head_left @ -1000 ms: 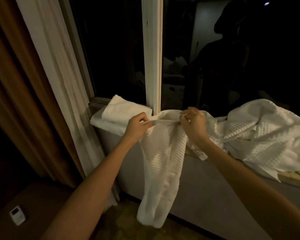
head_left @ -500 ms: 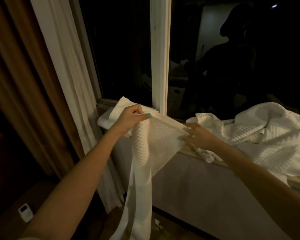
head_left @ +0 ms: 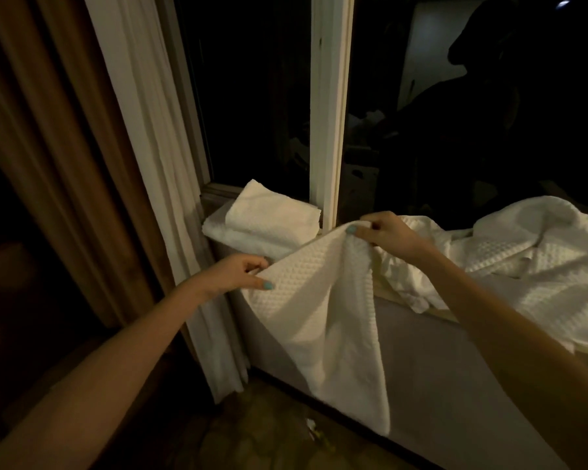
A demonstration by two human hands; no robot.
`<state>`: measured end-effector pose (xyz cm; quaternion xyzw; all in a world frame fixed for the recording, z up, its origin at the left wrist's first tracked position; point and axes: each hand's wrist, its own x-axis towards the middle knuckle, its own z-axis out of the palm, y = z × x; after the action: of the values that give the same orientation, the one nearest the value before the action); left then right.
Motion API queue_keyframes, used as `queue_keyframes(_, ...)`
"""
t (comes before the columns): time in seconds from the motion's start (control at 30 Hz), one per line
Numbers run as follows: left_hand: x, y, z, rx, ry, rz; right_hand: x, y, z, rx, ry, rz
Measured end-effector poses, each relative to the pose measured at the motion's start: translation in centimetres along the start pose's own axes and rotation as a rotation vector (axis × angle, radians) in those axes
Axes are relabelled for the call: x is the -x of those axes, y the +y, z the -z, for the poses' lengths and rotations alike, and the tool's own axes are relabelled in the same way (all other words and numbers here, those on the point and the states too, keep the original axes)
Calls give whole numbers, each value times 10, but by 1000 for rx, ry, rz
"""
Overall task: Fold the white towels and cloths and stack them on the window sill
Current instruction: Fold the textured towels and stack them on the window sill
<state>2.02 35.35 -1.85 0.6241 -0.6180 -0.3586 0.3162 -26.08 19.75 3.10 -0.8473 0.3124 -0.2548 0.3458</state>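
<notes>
Two hands hold one white waffle-weave cloth [head_left: 319, 317] stretched between them in front of the wooden window sill [head_left: 442, 313]. My left hand [head_left: 238, 276] pinches one upper corner, with the thumb laid on the front face and the fingers curled behind the edge. My right hand [head_left: 384, 234] pinches the other upper corner, higher and farther from me, thumb and forefinger closed on the fabric. The top edge slants up from the left hand to the right one. The rest of the cloth hangs in long soft folds before the grey wall panel [head_left: 455, 385] under the sill, and its lowest tip ends low on that panel.

At the left end of the sill sits a stack of folded white towels [head_left: 262, 218], a smaller folded piece lying on a larger one. It rests against the foot of the white window post [head_left: 330, 130] and just beside the white sheer curtain [head_left: 157, 164]. A brown heavy curtain [head_left: 48, 130] hangs farther left.

To the right of the post a rumpled heap of unfolded white cloths [head_left: 523, 252] covers the sill and spills over its front edge. My right hand is just in front of the heap's left end. The window glass behind is dark, and the patterned floor [head_left: 269, 435] below is dim.
</notes>
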Motion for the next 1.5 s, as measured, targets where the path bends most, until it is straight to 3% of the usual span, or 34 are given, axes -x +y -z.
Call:
queue_keyframes(0.1,-6,-12,-15,-76,-16,44,3,5,8,-36,-3,-15)
queue_keyframes(0.4,-46,-4,-28,72,341,-99,22,25,51,-27,6,-78)
queue_keyframes(0.63,-69,19,-11,-33,390,-216,38,30,64,61,-69,-157)
queue_keyframes(0.83,-71,43,-9,-136,515,-368,28,47,59,2,107,-149)
queue_keyframes(0.97,-71,69,-14,24,429,-387,20,40,65,189,18,-202)
queue_keyframes(1.07,-76,88,-23,58,328,-355,11,1,49,380,-45,-72)
queue_keyframes(1.2,-79,106,-31,161,269,-352,-11,-37,6,240,-120,78)
queue_keyframes(1.3,-75,109,-25,252,313,-320,-21,-40,-9,84,-73,110)
queue_keyframes(1.5,-60,65,-31,378,272,-143,-20,-41,-20,-63,-36,192)
